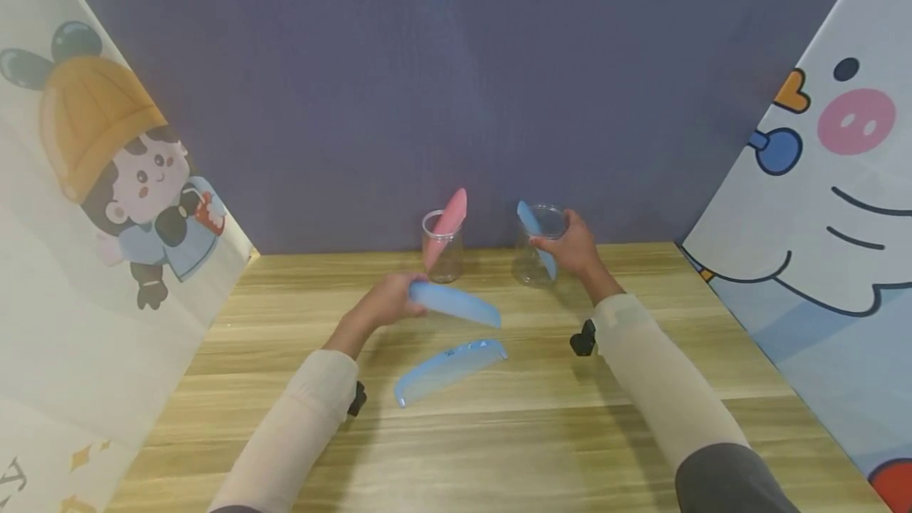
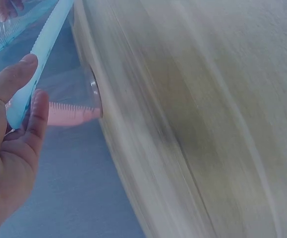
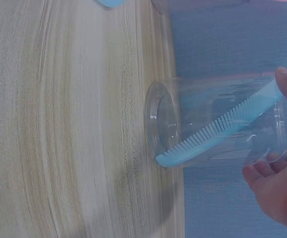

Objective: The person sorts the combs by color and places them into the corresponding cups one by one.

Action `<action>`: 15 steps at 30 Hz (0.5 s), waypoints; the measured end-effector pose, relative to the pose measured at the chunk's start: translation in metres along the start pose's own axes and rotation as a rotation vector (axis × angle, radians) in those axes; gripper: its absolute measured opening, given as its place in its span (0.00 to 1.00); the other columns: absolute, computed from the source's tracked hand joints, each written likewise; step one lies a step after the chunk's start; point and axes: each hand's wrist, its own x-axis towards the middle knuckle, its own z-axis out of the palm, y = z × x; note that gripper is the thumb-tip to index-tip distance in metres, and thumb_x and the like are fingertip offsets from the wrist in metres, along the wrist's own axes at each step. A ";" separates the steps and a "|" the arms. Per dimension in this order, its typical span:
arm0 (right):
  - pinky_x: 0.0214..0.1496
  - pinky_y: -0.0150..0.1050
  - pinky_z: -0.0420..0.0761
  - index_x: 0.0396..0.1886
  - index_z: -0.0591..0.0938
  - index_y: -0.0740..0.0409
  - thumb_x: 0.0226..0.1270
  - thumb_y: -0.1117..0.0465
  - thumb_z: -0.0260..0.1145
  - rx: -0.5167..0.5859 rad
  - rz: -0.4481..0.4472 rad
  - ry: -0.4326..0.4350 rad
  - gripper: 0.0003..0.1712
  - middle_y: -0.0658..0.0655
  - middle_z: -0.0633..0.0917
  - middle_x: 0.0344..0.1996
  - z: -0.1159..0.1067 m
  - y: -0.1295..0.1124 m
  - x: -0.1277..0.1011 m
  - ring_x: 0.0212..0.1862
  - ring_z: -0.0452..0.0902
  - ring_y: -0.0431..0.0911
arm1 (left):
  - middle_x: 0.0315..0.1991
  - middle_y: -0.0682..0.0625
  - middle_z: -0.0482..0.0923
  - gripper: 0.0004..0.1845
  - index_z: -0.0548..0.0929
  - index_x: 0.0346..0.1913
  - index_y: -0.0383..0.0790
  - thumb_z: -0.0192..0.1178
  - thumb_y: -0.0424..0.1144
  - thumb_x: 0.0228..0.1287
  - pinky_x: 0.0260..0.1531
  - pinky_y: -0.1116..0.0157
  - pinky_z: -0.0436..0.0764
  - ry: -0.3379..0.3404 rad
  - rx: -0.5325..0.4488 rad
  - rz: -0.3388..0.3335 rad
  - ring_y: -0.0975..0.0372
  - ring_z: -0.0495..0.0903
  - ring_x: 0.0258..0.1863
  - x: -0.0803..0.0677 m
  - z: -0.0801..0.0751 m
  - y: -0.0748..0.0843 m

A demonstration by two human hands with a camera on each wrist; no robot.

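My left hand pinches one end of a blue comb between thumb and fingers, as the left wrist view shows too; the comb's free end points right, above the table. At the back right, my right hand grips the upper part of a clear plastic cup. Inside that cup a second blue comb leans diagonally, its top end by my thumb in the right wrist view. Nearer to me, a third blue comb lies flat on the table.
Left of the gripped cup stands another clear cup, with a pink comb leaning in it and rising past its rim. A blue-grey wall closes off the wood-grain table behind the cups. Printed cartoon panels flank both sides.
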 end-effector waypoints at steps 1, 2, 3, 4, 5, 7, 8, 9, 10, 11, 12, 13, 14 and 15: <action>0.77 0.62 0.63 0.82 0.44 0.64 0.60 0.39 0.75 -0.002 -0.002 0.002 0.68 0.71 0.56 0.79 0.000 0.000 0.000 0.79 0.53 0.66 | 0.58 0.36 0.83 0.33 0.77 0.64 0.28 0.75 0.36 0.56 0.61 0.50 0.82 0.008 -0.001 0.005 0.46 0.83 0.56 0.001 0.000 0.001; 0.77 0.62 0.63 0.82 0.45 0.65 0.60 0.39 0.75 -0.004 -0.005 0.005 0.68 0.71 0.56 0.79 0.000 0.000 0.000 0.79 0.54 0.66 | 0.58 0.36 0.83 0.33 0.78 0.63 0.28 0.75 0.36 0.56 0.61 0.50 0.82 0.015 0.000 0.012 0.46 0.83 0.56 0.001 -0.001 0.001; 0.78 0.62 0.63 0.82 0.45 0.65 0.60 0.39 0.75 -0.005 -0.007 0.009 0.67 0.71 0.56 0.79 0.000 0.000 0.000 0.79 0.54 0.66 | 0.58 0.36 0.83 0.33 0.78 0.63 0.28 0.76 0.37 0.56 0.61 0.50 0.82 0.023 0.005 0.020 0.46 0.83 0.56 0.002 -0.001 0.002; 0.78 0.62 0.63 0.82 0.45 0.65 0.60 0.39 0.75 -0.003 -0.005 0.012 0.67 0.71 0.56 0.79 0.000 0.000 0.000 0.79 0.54 0.66 | 0.58 0.35 0.83 0.33 0.78 0.63 0.27 0.76 0.37 0.56 0.61 0.51 0.82 0.030 0.002 0.024 0.46 0.83 0.56 0.003 -0.002 0.003; 0.77 0.62 0.63 0.82 0.45 0.65 0.60 0.39 0.75 -0.004 -0.007 0.013 0.67 0.72 0.56 0.79 0.000 0.000 0.000 0.79 0.54 0.67 | 0.58 0.35 0.83 0.34 0.77 0.64 0.27 0.76 0.37 0.56 0.61 0.51 0.82 0.037 -0.004 0.026 0.46 0.83 0.56 0.003 -0.002 0.004; 0.77 0.62 0.63 0.82 0.45 0.65 0.59 0.39 0.75 -0.002 -0.007 0.012 0.67 0.72 0.56 0.79 0.000 -0.001 0.000 0.78 0.54 0.67 | 0.58 0.34 0.82 0.35 0.77 0.64 0.25 0.76 0.38 0.56 0.59 0.51 0.83 0.053 -0.012 0.030 0.46 0.84 0.55 0.005 -0.004 0.006; 0.77 0.62 0.63 0.82 0.46 0.65 0.59 0.39 0.75 0.000 -0.006 0.013 0.67 0.72 0.56 0.79 0.000 -0.001 0.000 0.78 0.54 0.67 | 0.58 0.33 0.82 0.36 0.76 0.65 0.24 0.76 0.38 0.56 0.58 0.52 0.83 0.060 -0.026 0.029 0.47 0.84 0.53 0.005 -0.005 0.007; 0.77 0.63 0.63 0.82 0.45 0.65 0.60 0.40 0.75 0.002 -0.005 0.012 0.67 0.72 0.56 0.79 0.000 -0.001 0.000 0.78 0.54 0.67 | 0.58 0.33 0.82 0.36 0.75 0.65 0.24 0.76 0.38 0.56 0.56 0.53 0.84 0.069 -0.037 0.026 0.48 0.84 0.51 0.006 -0.006 0.008; 0.77 0.63 0.63 0.82 0.45 0.65 0.60 0.40 0.75 0.004 -0.005 0.010 0.67 0.72 0.56 0.79 0.000 -0.001 0.000 0.79 0.54 0.67 | 0.58 0.33 0.82 0.37 0.75 0.66 0.24 0.76 0.38 0.56 0.53 0.54 0.85 0.077 -0.050 0.024 0.50 0.84 0.49 0.006 -0.007 0.009; 0.77 0.62 0.63 0.82 0.45 0.65 0.60 0.40 0.75 0.004 -0.007 0.008 0.67 0.72 0.56 0.79 0.000 0.000 0.000 0.79 0.54 0.67 | 0.58 0.33 0.83 0.37 0.75 0.66 0.24 0.76 0.38 0.56 0.51 0.56 0.85 0.086 -0.057 0.024 0.52 0.84 0.46 0.007 -0.007 0.010; 0.77 0.62 0.63 0.82 0.45 0.65 0.61 0.41 0.75 0.006 -0.006 0.008 0.66 0.71 0.56 0.79 0.000 0.000 0.001 0.79 0.54 0.66 | 0.58 0.34 0.82 0.38 0.74 0.66 0.25 0.76 0.38 0.56 0.49 0.57 0.85 0.096 -0.063 0.024 0.53 0.83 0.44 0.008 -0.008 0.010; 0.78 0.62 0.63 0.82 0.45 0.65 0.61 0.42 0.75 0.008 -0.007 0.007 0.66 0.71 0.55 0.79 0.001 0.000 0.001 0.79 0.53 0.66 | 0.59 0.34 0.82 0.38 0.74 0.67 0.25 0.77 0.38 0.56 0.46 0.59 0.85 0.103 -0.073 0.019 0.55 0.81 0.42 0.009 -0.009 0.011; 0.78 0.62 0.63 0.82 0.45 0.65 0.61 0.42 0.75 0.010 -0.007 0.009 0.66 0.71 0.56 0.79 0.001 0.001 0.001 0.79 0.53 0.66 | 0.59 0.35 0.82 0.38 0.74 0.67 0.26 0.77 0.38 0.56 0.44 0.60 0.84 0.111 -0.082 0.017 0.56 0.80 0.40 0.010 -0.010 0.012; 0.78 0.62 0.63 0.82 0.45 0.65 0.61 0.42 0.75 0.011 -0.007 0.010 0.66 0.71 0.55 0.79 0.001 0.001 0.001 0.79 0.53 0.66 | 0.60 0.35 0.82 0.38 0.74 0.68 0.27 0.77 0.38 0.56 0.43 0.61 0.83 0.119 -0.083 0.014 0.56 0.79 0.40 0.011 -0.010 0.013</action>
